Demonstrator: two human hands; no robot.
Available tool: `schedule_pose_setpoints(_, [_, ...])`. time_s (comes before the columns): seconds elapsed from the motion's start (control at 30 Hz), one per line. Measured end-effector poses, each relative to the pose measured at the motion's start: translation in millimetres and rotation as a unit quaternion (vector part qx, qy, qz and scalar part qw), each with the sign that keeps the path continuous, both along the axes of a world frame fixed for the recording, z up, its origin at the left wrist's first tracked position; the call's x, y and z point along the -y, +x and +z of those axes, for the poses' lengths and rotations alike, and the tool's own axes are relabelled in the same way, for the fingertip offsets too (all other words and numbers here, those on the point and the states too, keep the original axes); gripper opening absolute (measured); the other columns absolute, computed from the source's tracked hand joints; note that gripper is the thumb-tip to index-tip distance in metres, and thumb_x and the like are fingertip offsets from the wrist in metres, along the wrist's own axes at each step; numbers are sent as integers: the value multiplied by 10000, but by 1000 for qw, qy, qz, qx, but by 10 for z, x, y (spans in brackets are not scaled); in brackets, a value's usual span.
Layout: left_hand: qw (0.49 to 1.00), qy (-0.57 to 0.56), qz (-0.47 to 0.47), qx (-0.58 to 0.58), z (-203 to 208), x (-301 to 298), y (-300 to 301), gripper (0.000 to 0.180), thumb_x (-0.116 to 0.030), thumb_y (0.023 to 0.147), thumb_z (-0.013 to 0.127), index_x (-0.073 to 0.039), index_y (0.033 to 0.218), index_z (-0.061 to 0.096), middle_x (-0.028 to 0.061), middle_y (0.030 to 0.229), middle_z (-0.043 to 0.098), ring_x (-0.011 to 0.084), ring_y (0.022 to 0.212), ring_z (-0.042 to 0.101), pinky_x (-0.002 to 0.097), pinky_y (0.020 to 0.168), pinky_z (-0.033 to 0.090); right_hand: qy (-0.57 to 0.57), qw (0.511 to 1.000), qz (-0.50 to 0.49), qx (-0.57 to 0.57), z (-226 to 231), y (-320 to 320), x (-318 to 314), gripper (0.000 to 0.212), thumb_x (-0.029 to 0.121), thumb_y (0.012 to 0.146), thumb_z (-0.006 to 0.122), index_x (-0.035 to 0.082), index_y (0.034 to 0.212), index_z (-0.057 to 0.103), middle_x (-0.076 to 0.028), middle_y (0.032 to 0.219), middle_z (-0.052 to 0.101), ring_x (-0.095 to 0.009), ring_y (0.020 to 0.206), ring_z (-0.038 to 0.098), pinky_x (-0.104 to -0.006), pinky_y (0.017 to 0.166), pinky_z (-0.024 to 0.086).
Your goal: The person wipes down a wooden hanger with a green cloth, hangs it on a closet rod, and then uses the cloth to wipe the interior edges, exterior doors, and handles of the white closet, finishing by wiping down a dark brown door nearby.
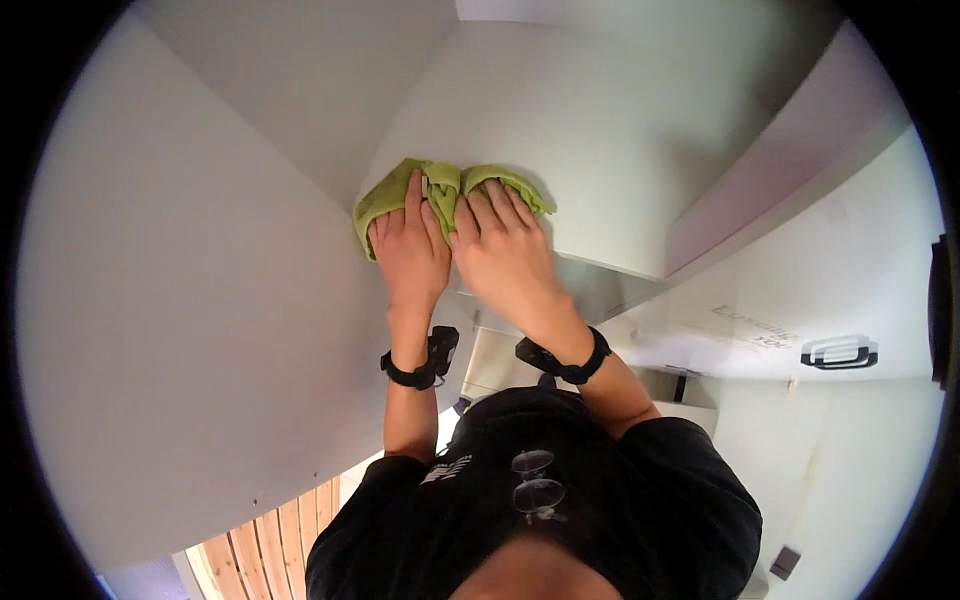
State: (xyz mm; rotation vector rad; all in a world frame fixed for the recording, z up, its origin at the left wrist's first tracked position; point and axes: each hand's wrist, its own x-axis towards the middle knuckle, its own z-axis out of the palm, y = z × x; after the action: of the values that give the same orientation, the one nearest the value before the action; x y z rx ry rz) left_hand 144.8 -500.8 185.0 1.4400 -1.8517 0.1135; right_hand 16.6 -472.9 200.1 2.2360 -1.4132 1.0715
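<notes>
Left hand and right hand, fingers outstretched, rest upon a crumpled green cloth against the white surface beyond them, a pale panel standing left of both.

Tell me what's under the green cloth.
A white surface shows beyond the green cloth; whatever lies directly beneath is covered. The left hand and right hand are on the cloth.
</notes>
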Motion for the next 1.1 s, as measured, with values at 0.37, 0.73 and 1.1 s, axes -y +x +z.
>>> schedule_pose_setpoints(0.37, [996,-53,-70,-1,435,-255,-124,388,-140,940,423,-40,1304,512,171,1169,589,337,1094,499,458,976,305,29,997,-64,-28,541,-46,-457,354,117,692,673,-58,993,608,-176,1065,604,-345,1098,551,-444,980,434])
schedule_pose_setpoints(0.73, [982,-68,-177,-5,460,-322,64,405,-109,888,496,-78,1290,542,148,1141,599,332,1062,505,444,952,320,-30,996,-84,-27,516,-82,-569,261,76,715,582,-49,942,611,-171,1038,610,-326,1060,573,-424,953,456])
schedule_pose_setpoints(1.1, [966,19,-251,-51,535,-1349,892,364,1,751,616,-76,1105,654,121,791,641,272,639,560,362,644,450,64,991,-54,102,551,155,-1244,480,-16,756,610,26,1232,570,-178,1152,570,-353,1088,537,-427,937,437])
